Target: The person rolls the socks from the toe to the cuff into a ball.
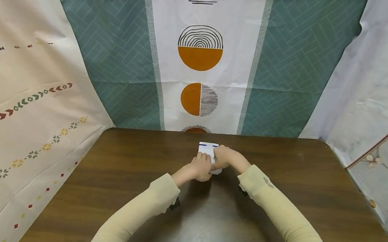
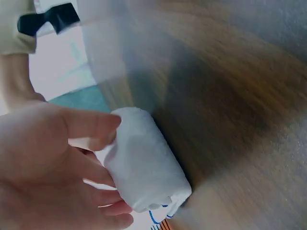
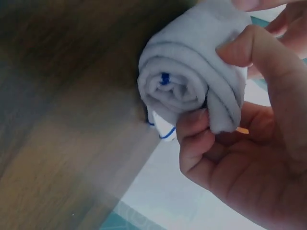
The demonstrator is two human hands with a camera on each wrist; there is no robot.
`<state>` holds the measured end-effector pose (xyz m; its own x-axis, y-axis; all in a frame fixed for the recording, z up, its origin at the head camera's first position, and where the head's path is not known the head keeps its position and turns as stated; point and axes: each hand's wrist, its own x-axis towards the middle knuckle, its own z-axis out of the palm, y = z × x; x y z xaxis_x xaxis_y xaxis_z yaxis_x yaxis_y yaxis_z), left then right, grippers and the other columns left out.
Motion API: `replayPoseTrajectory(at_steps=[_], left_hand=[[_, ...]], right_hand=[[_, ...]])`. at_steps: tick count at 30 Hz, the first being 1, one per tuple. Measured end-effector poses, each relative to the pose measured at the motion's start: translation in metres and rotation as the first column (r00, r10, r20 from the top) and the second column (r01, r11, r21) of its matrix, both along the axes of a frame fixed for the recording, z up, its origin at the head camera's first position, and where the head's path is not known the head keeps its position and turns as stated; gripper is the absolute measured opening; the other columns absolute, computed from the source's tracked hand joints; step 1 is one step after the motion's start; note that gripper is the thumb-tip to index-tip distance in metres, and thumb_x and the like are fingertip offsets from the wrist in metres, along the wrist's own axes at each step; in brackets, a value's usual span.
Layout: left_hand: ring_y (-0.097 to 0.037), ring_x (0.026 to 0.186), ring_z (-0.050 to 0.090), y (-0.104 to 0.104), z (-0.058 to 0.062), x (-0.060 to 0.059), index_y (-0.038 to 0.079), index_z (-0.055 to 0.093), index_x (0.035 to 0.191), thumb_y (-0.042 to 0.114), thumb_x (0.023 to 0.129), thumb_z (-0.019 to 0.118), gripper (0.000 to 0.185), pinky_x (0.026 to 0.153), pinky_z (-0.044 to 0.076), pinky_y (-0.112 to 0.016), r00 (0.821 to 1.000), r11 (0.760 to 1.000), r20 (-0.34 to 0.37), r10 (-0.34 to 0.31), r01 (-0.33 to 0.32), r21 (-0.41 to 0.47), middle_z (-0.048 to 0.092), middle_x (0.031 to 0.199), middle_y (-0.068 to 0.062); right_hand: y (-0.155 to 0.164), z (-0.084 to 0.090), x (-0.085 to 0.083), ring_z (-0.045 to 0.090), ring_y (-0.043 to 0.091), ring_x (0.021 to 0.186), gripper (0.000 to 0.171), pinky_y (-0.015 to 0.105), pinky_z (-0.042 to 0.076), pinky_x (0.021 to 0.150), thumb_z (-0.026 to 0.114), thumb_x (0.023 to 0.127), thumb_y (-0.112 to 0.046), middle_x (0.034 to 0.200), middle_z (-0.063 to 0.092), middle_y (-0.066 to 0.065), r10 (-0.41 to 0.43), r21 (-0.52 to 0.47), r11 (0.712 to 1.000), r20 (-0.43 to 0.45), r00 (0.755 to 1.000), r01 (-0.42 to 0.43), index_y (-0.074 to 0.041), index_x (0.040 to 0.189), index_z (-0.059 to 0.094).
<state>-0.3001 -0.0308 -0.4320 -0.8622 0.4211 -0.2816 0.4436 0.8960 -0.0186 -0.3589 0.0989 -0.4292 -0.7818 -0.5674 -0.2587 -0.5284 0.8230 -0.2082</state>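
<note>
A white towel with blue marks (image 1: 206, 149) lies near the far edge of the table, partly rolled up; a short flat end extends beyond the hands. My left hand (image 1: 202, 167) holds one side of the roll (image 2: 148, 163), its thumb on the upper surface and its fingers along the far side. At the other side my right hand (image 1: 225, 158) grips the rolled end, thumb above and curled fingertips below. Spiral layers of the towel (image 3: 168, 91) show at that end, with a blue spot in the core. Both hands partly cover the roll in the head view.
The dark brown wooden table (image 1: 131, 157) extends around the hands. Behind it hangs a green and white curtain (image 1: 209, 54) with orange circles. Patterned cream cloth (image 1: 34, 117) borders the left side, and a pale marbled cloth (image 1: 384, 80) the right.
</note>
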Motion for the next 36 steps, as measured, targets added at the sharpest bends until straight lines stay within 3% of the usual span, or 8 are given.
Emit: replayPoseTrajectory(at_steps=[8, 13, 17, 24, 27, 30, 32, 36], left_hand=[[-0.029, 0.096, 0.055, -0.01, -0.005, -0.01, 0.0, 0.067, 0.091, 0.015, 0.078, 0.077, 0.022, 0.084, 0.048, -0.036, 0.977, 0.983, -0.204, -0.056, 0.09, 0.161, 0.062, 0.098, -0.016], [-0.024, 0.084, 0.06, -0.015, -0.012, -0.022, 0.002, 0.07, 0.083, 0.014, 0.068, 0.086, 0.025, 0.079, 0.051, -0.036, 0.973, 0.969, -0.23, -0.035, 0.09, 0.23, 0.065, 0.088, -0.012], [-0.02, 0.081, 0.061, -0.018, -0.015, -0.031, 0.004, 0.07, 0.085, 0.018, 0.063, 0.091, 0.034, 0.077, 0.052, -0.033, 0.983, 0.957, -0.183, -0.005, 0.057, 0.284, 0.067, 0.087, -0.008], [-0.02, 0.086, 0.065, -0.022, -0.008, -0.041, 0.006, 0.069, 0.098, 0.021, 0.066, 0.089, 0.04, 0.08, 0.052, -0.035, 0.992, 0.954, -0.102, -0.072, 0.098, 0.283, 0.072, 0.093, -0.005], [-0.019, 0.085, 0.061, -0.023, -0.005, -0.043, 0.004, 0.062, 0.107, 0.022, 0.07, 0.087, 0.048, 0.077, 0.05, -0.031, 0.997, 0.95, -0.03, -0.076, 0.081, 0.303, 0.068, 0.1, -0.008], [-0.016, 0.082, 0.056, -0.026, -0.004, -0.046, 0.005, 0.056, 0.111, 0.024, 0.074, 0.084, 0.05, 0.072, 0.046, -0.027, 0.994, 0.944, 0.057, -0.094, 0.07, 0.323, 0.065, 0.103, -0.007], [-0.013, 0.08, 0.052, -0.028, -0.003, -0.049, 0.006, 0.056, 0.11, 0.025, 0.077, 0.082, 0.047, 0.07, 0.042, -0.025, 0.988, 0.943, 0.106, -0.111, 0.071, 0.324, 0.064, 0.104, -0.005], [-0.013, 0.083, 0.052, -0.032, 0.001, -0.054, 0.007, 0.058, 0.11, 0.025, 0.078, 0.081, 0.043, 0.071, 0.042, -0.025, 0.975, 0.941, 0.183, -0.127, 0.06, 0.333, 0.064, 0.106, -0.005]], right_hand=[[0.0, 0.0, -0.016, 0.041, 0.01, 0.057, 0.028, 0.022, 0.034, 0.051, 0.07, 0.079, -0.03, 0.062, 0.047, -0.004, 0.003, -0.026, 1.0, 0.086, 0.996, -0.001, -0.015, 0.067, 0.049], [-0.003, 0.001, -0.021, 0.044, 0.01, 0.061, 0.026, 0.023, 0.036, 0.053, 0.07, 0.077, -0.032, 0.065, 0.051, -0.004, -0.029, -0.005, 1.0, 0.108, 0.994, 0.03, -0.015, 0.069, 0.052], [-0.004, 0.004, -0.021, 0.051, 0.012, 0.066, 0.024, 0.023, 0.041, 0.057, 0.071, 0.078, -0.032, 0.075, 0.059, 0.0, -0.047, 0.012, 0.999, 0.131, 0.99, 0.046, -0.011, 0.081, 0.06], [-0.002, 0.008, -0.023, 0.054, 0.013, 0.069, 0.03, 0.029, 0.05, 0.066, 0.067, 0.08, -0.032, 0.085, 0.062, 0.003, -0.082, 0.013, 0.997, 0.233, 0.969, 0.081, -0.008, 0.095, 0.061], [0.003, 0.003, -0.024, 0.048, 0.01, 0.061, 0.022, 0.027, 0.046, 0.058, 0.065, 0.078, -0.028, 0.075, 0.056, 0.0, -0.109, -0.058, 0.989, 0.309, 0.945, 0.133, -0.009, 0.087, 0.059], [0.01, -0.004, -0.025, 0.037, 0.008, 0.052, 0.016, 0.023, 0.033, 0.048, 0.061, 0.076, -0.027, 0.061, 0.046, -0.004, -0.117, -0.099, 0.982, 0.35, 0.929, 0.161, -0.013, 0.072, 0.054], [0.014, -0.007, -0.024, 0.032, 0.007, 0.048, 0.019, 0.022, 0.027, 0.045, 0.06, 0.076, -0.028, 0.055, 0.039, -0.006, -0.099, -0.123, 0.981, 0.364, 0.926, 0.153, -0.015, 0.065, 0.05], [0.016, -0.01, -0.021, 0.028, 0.007, 0.045, 0.028, 0.022, 0.025, 0.044, 0.056, 0.079, -0.032, 0.05, 0.034, -0.007, -0.064, -0.142, 0.982, 0.354, 0.933, 0.121, -0.019, 0.058, 0.043]])
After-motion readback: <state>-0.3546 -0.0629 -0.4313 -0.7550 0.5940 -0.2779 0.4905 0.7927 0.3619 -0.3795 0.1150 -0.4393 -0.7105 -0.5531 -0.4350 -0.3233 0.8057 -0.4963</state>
